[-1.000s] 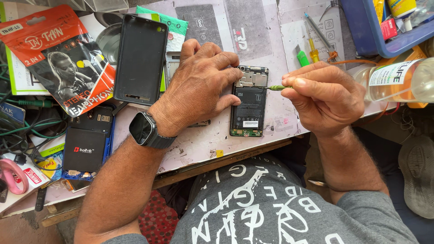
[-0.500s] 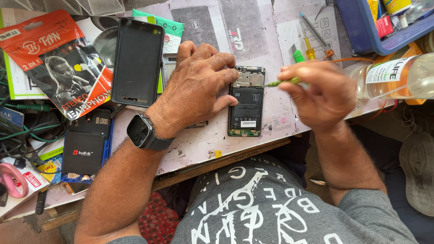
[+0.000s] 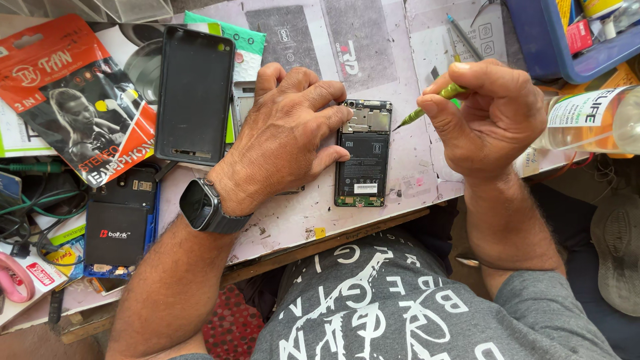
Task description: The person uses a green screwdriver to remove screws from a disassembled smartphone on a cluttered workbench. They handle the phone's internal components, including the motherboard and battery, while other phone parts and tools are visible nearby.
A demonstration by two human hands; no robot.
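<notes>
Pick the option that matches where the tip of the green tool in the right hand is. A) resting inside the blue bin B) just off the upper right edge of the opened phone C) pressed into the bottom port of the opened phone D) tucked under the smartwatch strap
B: the green tool in the right hand aims its tip beside the upper right edge of the opened phone, which the left hand steadies.
</notes>
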